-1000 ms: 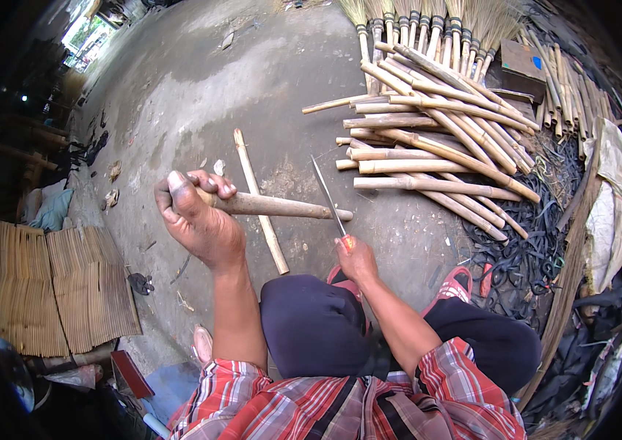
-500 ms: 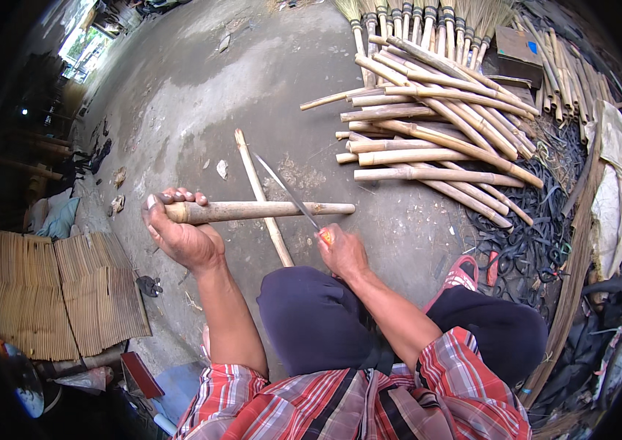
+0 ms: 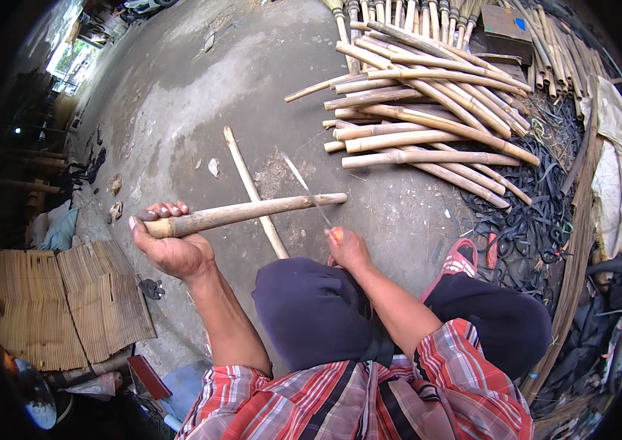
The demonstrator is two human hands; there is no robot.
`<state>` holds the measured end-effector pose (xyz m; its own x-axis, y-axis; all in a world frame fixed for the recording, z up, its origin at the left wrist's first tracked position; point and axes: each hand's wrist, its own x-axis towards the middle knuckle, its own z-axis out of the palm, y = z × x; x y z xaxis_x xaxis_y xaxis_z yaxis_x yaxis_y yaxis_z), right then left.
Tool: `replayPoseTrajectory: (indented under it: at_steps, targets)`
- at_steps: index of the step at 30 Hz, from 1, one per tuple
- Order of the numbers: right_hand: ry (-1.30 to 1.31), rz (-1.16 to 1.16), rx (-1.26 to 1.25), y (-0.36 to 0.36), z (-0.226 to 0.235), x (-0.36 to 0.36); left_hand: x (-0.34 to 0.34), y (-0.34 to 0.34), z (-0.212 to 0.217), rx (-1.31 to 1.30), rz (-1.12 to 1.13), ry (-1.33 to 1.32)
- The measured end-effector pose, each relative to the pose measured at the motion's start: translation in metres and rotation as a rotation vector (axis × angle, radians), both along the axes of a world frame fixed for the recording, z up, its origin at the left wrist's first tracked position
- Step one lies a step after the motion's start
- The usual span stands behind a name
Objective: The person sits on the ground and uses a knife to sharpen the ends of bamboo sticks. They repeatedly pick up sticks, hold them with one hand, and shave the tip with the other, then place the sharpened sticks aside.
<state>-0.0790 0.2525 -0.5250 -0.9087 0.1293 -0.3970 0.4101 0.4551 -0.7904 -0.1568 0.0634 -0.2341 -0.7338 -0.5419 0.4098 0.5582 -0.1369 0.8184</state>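
Palm up, my left hand [image 3: 179, 249] grips the thick end of a bamboo stick [image 3: 245, 211] that points to the right. In my right hand [image 3: 351, 253] is a knife [image 3: 297, 172] with a long thin blade and an orange-red handle, mostly covered by my fingers. Its blade crosses the stick close to the thin right end. Whether the edge touches the bamboo I cannot tell. Under the held stick, a second bamboo stick [image 3: 240, 165] slants from the floor toward my knee [image 3: 311, 308] and crosses below it.
A pile of cut bamboo sticks [image 3: 428, 137] lies at the far right, with brooms [image 3: 428, 18] and a cardboard box [image 3: 507, 33] behind. Black rubber strips [image 3: 524, 227] litter the right side. A slatted bamboo mat [image 3: 68, 304] is at the left, near a dark red object [image 3: 147, 376].
The knife has moved right along the stick, nearer its thin end. My left hand keeps its grip on the stick. The whole view has shifted slightly.
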Motion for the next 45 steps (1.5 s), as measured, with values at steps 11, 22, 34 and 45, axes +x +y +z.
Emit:
replayPoseTrajectory:
  at_steps: [11, 22, 34, 45]
  targets:
    - [0.16, 0.103, -0.065, -0.016, 0.032, -0.009, -0.008, -0.009, -0.001, 0.048, 0.029, 0.012]
    - [0.146, 0.077, -0.055, -0.006, 0.029, -0.022, -0.003, -0.019, -0.003, 0.075, -0.098, 0.005]
    - [0.147, 0.054, -0.012, -0.001, 0.024, -0.024, -0.01, -0.023, -0.007, 0.167, -0.064, 0.003]
    - [0.178, 0.087, -0.04, -0.001, 0.041, -0.022, -0.019, -0.033, -0.012, 0.025, -0.092, 0.034]
